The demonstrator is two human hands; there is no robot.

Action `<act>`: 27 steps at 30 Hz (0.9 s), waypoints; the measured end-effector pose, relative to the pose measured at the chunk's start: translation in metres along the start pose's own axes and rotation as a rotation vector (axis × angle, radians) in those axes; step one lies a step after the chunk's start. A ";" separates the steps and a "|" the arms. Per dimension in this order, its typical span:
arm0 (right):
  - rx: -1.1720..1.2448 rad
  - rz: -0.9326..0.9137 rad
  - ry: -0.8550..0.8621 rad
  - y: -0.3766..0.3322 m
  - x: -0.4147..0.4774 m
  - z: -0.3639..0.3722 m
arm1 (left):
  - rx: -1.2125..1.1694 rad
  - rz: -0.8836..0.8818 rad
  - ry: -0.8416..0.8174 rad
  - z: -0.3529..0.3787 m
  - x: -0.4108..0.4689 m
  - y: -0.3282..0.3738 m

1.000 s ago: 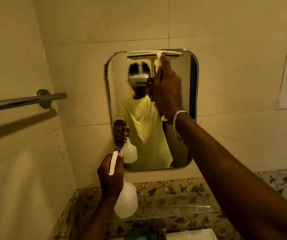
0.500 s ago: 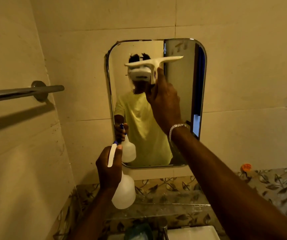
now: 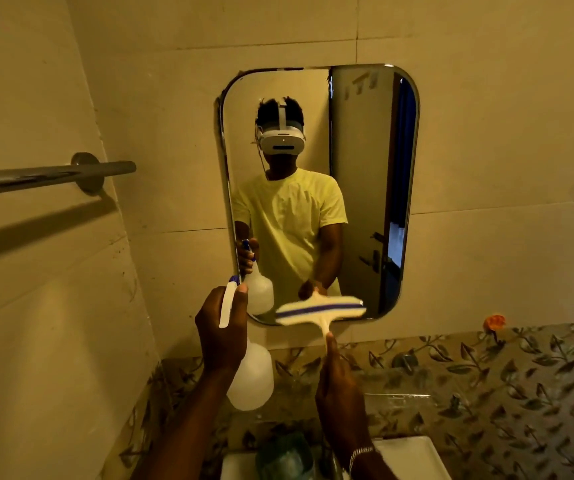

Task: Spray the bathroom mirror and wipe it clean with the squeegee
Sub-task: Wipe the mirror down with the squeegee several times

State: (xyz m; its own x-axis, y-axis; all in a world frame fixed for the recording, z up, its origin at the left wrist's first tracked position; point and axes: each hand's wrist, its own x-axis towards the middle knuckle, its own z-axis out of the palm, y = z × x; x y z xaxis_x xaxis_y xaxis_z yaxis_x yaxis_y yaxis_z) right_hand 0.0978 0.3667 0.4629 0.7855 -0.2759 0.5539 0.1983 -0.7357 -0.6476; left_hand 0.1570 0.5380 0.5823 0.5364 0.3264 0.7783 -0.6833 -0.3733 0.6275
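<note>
A rounded rectangular mirror (image 3: 361,140) hangs on the beige tiled wall and reflects a person in a yellow shirt. My right hand (image 3: 339,386) grips the handle of a white squeegee (image 3: 320,311) with a blue strip; its blade sits level at the mirror's bottom edge and looks blurred. My left hand (image 3: 221,332) holds a translucent white spray bottle (image 3: 252,379) upright, left of the squeegee and below the mirror's lower left corner. A few streaks show near the mirror's top right.
A metal towel bar (image 3: 46,176) juts from the left wall. Leaf-patterned tiles (image 3: 503,393) run under the mirror, with a small orange object (image 3: 494,321) on their top edge. A white basin (image 3: 413,455) and a greenish object (image 3: 285,459) lie at the bottom.
My right hand has drawn the squeegee from the mirror's top down to its bottom edge. My left hand still holds the spray bottle in about the same spot.
</note>
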 end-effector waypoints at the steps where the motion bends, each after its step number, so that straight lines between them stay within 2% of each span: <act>1: 0.017 0.068 -0.045 0.006 -0.010 0.002 | -0.002 0.001 -0.001 0.000 -0.001 0.001; 4: 0.106 0.190 -0.129 0.011 -0.023 -0.002 | -0.011 0.007 -0.004 -0.001 -0.002 0.003; 6: 0.113 0.140 -0.099 0.003 -0.021 -0.008 | -0.009 0.001 0.008 -0.002 -0.002 0.003; 9: 0.126 0.014 0.041 -0.021 0.003 -0.024 | -0.003 0.009 0.005 0.000 0.000 0.002; 13: 0.225 -0.177 0.219 -0.081 0.072 -0.066 | -0.004 0.029 -0.009 0.003 0.001 0.003; 19: 0.313 -0.332 0.390 -0.174 0.185 -0.127 | -0.007 0.030 -0.001 0.007 0.005 0.004; 23: 0.355 -0.340 0.450 -0.219 0.238 -0.148 | -0.025 -0.001 0.002 0.008 0.007 0.004; 27: 0.341 -0.316 0.440 -0.247 0.250 -0.134 | -0.025 0.011 -0.010 0.008 0.012 0.003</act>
State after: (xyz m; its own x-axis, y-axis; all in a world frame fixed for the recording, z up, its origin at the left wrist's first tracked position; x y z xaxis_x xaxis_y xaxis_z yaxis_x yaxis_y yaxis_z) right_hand 0.1664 0.3972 0.8315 0.3589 -0.3595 0.8614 0.6134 -0.6048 -0.5080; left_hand 0.1653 0.5341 0.5939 0.5335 0.3134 0.7856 -0.7014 -0.3551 0.6180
